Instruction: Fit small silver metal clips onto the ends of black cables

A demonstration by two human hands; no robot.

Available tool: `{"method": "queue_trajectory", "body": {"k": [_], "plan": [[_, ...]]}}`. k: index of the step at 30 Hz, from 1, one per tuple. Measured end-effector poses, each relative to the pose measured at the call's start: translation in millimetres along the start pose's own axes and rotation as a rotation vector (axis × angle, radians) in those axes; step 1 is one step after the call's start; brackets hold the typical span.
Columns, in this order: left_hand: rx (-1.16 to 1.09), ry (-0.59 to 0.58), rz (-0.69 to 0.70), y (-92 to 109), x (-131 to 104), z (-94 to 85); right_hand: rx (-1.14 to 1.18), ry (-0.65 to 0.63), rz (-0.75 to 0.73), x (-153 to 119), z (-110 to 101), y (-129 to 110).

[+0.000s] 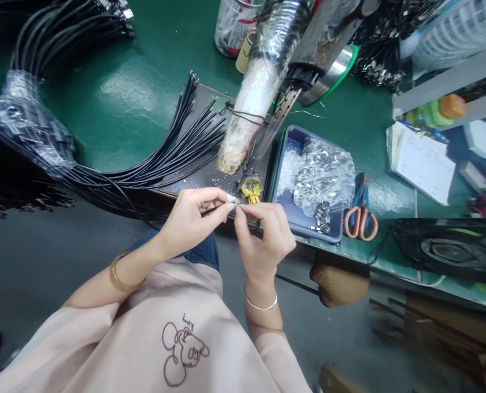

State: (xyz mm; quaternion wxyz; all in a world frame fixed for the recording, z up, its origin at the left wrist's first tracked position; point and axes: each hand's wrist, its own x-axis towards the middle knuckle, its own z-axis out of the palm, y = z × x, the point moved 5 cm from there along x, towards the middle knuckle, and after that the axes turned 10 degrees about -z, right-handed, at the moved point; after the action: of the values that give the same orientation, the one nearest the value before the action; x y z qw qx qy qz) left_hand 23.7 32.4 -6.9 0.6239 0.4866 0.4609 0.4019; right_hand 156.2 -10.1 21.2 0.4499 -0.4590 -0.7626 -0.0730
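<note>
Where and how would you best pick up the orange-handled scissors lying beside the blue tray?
Take the scissors by the orange handle loops, coming from the near table edge. They lie flat and closed on the green mat right of the blue tray, loops pointing toward the person, blue-covered blades pointing away. Both hands are busy with a small cable end.

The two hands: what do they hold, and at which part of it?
The left hand and right hand pinch the end of a thin black cable between fingertips, at its small metal tip; finer detail cannot be told.
</note>
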Motion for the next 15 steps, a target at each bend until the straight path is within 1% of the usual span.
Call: {"method": "queue_trajectory", "body": {"k": [2, 5, 7, 8, 10, 12, 15], "plan": [[-0.065, -0.041, -0.036, -0.8, -0.2, 1.4, 0.024, 0.014, 0.014, -2.9, 3.3, 0.6], [-0.153, -0.082, -0.082, -1.3, 0.0, 0.8, 0.202, 0.002, 0.176, -9.8, 9.1, 9.0], [-0.189, -0.076, -0.106, -1.6, 0.7, -1.3, 0.252, 0.058, 0.229, -13.2, 7.6, 12.4], [-0.187, -0.072, -0.115, -1.6, 1.1, -2.1, 0.23, 0.101, 0.207, -13.6, 4.8, 11.9], [-0.156, -0.071, -0.119, -1.3, 2.0, -2.6, 0.128, 0.153, 0.087, -12.0, -0.1, 6.4], [-0.116, -0.06, -0.095, -0.6, 2.9, -2.7, 0.031, 0.137, -0.04, -9.5, -0.5, -0.5], [-0.07, -0.001, -0.03, -0.2, 3.9, -3.8, -0.034, 0.106, -0.121, -6.9, 2.8, -5.3]]}}
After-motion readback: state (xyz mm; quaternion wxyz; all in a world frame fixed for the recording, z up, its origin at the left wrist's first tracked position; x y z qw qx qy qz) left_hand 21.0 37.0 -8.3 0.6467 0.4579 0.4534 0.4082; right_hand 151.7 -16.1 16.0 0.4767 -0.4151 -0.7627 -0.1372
